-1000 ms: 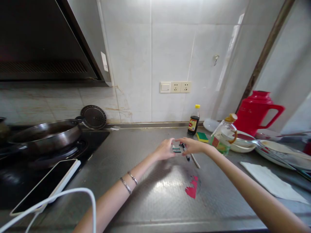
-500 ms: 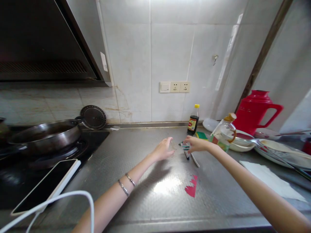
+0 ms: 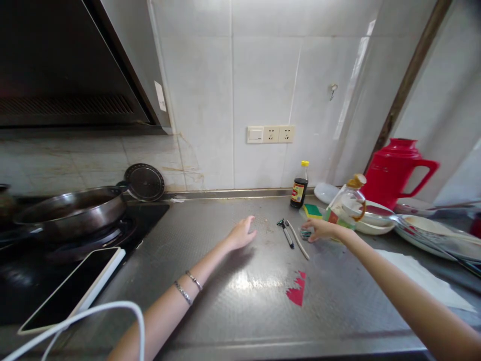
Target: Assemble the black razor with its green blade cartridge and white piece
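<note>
Clear and green-striped, the small pack (image 3: 305,234) is in the grasp of my right hand (image 3: 319,229), right of the razor (image 3: 286,234) and pale strip (image 3: 297,240) at centre-right, no longer between both hands. My left hand (image 3: 240,234) is empty, fingers parted, farther left.

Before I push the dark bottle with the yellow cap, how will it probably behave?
The dark bottle could tip if pushed near its yellow cap, because it stands tall and narrow. It is probably fairly heavy, since dark contents seem to reach its shoulder. Its smooth, shiny sides might feel slippery.
</note>
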### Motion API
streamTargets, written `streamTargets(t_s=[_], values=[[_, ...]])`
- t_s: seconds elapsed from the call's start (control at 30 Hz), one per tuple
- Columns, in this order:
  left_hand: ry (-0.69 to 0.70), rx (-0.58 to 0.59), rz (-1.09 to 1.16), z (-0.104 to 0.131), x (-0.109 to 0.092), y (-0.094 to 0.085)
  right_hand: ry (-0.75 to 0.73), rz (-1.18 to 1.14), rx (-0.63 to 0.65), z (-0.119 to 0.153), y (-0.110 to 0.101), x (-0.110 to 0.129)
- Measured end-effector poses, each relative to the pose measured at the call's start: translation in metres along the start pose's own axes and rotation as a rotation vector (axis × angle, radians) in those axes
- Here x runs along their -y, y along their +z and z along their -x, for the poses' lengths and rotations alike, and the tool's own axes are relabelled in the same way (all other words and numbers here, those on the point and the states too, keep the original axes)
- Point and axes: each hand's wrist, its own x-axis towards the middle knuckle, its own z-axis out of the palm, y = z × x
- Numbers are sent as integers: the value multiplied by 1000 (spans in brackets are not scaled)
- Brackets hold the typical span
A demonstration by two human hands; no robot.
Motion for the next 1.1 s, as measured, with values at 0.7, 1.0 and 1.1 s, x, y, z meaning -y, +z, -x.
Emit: streamTargets(t_s=[0.7,1.0,1.1], values=[[-114,35,-161,25,25,-23,-9,-107,-214,-8,-18,38],[-267,-44,-306,67,62,-57,-211,-189,-303,-33,3,126],[-271,-61,-351,75,68,-59,-194,-205,-349,-34,22,157]])
